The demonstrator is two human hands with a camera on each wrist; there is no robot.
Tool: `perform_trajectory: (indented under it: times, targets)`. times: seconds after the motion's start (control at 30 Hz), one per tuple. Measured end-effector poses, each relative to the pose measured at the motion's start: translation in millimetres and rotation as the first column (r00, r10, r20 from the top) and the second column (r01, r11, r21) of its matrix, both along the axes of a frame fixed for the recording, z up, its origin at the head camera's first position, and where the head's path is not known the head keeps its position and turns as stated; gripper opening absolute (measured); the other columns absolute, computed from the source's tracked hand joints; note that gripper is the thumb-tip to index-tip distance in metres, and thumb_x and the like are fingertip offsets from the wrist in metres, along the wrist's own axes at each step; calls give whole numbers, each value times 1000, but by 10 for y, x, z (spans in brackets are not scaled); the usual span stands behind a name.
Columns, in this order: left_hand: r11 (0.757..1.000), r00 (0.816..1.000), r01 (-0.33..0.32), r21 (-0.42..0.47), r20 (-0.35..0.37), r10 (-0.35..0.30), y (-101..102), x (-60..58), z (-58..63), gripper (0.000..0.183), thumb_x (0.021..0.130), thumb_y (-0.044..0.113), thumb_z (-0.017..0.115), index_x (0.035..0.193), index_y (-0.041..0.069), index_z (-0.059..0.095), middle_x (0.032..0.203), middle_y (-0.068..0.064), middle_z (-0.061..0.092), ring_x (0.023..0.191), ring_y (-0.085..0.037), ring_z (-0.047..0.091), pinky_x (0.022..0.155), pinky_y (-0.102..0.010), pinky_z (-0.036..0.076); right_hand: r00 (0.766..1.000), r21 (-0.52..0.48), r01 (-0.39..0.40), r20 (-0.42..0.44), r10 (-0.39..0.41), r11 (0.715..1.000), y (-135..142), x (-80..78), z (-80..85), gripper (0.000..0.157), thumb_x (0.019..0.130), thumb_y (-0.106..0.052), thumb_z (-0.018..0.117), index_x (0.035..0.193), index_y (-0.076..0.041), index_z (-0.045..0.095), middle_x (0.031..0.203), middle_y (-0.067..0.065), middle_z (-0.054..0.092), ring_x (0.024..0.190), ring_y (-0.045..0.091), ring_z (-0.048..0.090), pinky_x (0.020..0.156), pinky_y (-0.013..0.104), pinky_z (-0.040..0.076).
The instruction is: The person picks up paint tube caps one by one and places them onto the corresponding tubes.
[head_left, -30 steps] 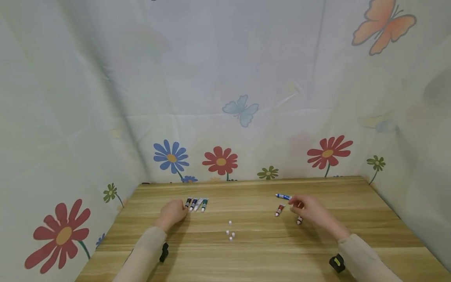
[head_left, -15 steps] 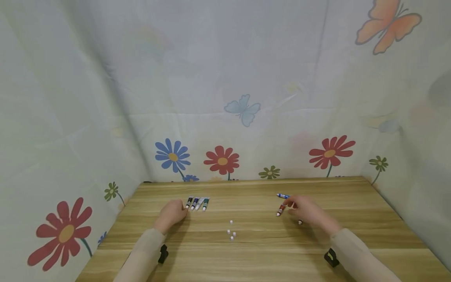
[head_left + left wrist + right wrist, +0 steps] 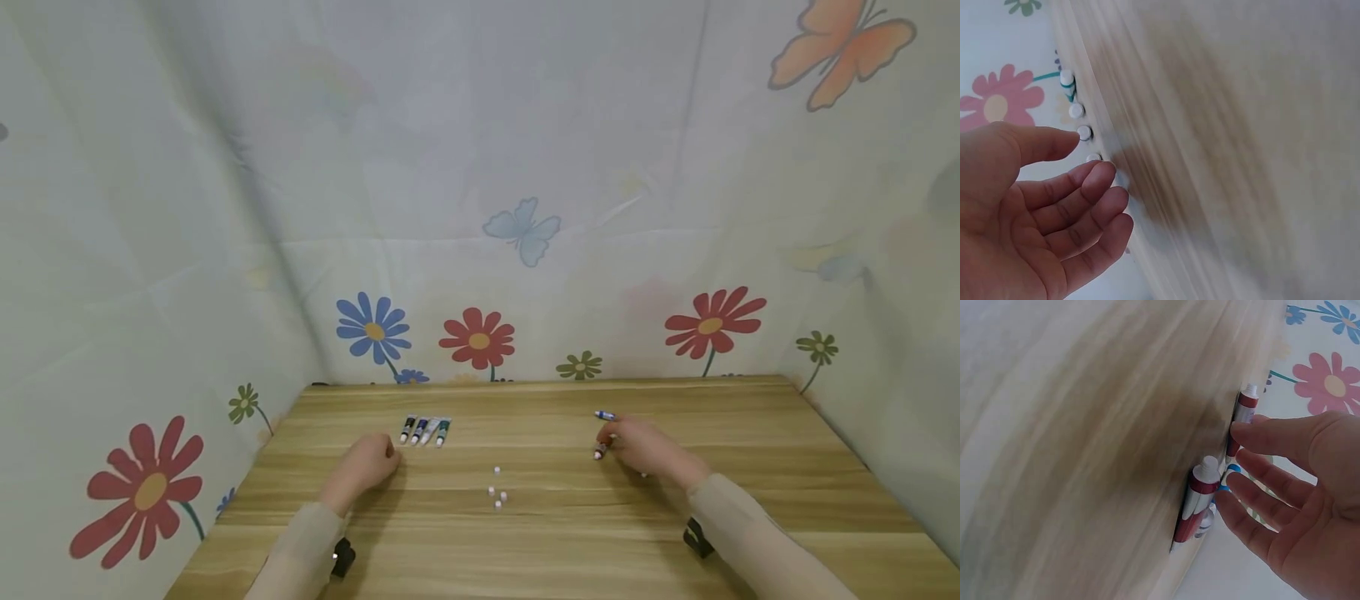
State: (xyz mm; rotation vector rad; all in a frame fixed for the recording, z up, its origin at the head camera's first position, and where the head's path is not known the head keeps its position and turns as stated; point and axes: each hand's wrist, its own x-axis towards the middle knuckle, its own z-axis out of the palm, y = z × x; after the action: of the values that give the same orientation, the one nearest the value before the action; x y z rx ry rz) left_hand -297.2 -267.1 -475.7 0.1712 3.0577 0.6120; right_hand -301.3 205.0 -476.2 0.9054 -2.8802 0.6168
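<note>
Right of center in the head view, a right hand [image 3: 637,444] meets a red paint tube [image 3: 601,450], grip unclear, the left hand [image 3: 369,461] idle and empty, with the light, squeezable tube likely favoring a gentle mid-body pinch.

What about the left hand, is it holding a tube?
No, the left hand is empty, and the four tubes beside it lie on the table.

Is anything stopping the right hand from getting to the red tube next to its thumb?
No, nothing visible stands between the right hand and that red tube; its thumb is right at it. The darker red tube lies to one side.
</note>
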Motion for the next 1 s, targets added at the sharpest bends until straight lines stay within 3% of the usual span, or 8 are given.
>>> perform_trajectory:
  times: [0.13,0.33,0.47,0.63,1.0]
  targets:
    - [999,999,33,-21,-17,-33,54,32,17,19,94,16,68,79,6,61,69,-2,55,62,-17,51,57,-33,44,1000,23,-21,-4,21,1000,-16,-15,0,21,85,11,66,95,-7,73,98,5,70,102,29,66,90,47,52]
    - [996,996,82,-23,-45,-83,152,45,23,15,93,15,69,81,6,64,71,-1,57,63,-16,51,59,-34,46,999,44,11,33,-12,999,-55,-23,12,14,88,7,68,95,-5,74,96,5,70,105,31,66,94,48,51]
    - [994,993,107,-35,-56,-109,220,51,15,15,92,16,69,81,8,63,69,1,56,61,-15,50,58,-34,44,998,41,19,63,-21,999,-92,-5,22,10,87,2,74,91,-8,74,91,0,67,93,24,65,88,46,52]
    - [989,987,145,-32,-58,-147,338,48,45,14,94,16,69,83,9,64,67,2,55,59,-14,49,55,-33,42,997,47,13,78,-17,999,-105,27,12,11,85,-4,79,87,-12,72,87,-4,59,79,11,55,75,35,51]
    - [965,962,258,-56,-74,-262,677,95,191,10,95,17,69,90,9,66,72,3,55,65,-14,50,61,-35,44,991,50,-14,133,7,999,-143,164,14,9,88,-4,76,90,-11,71,88,-5,60,79,9,53,74,34,51]
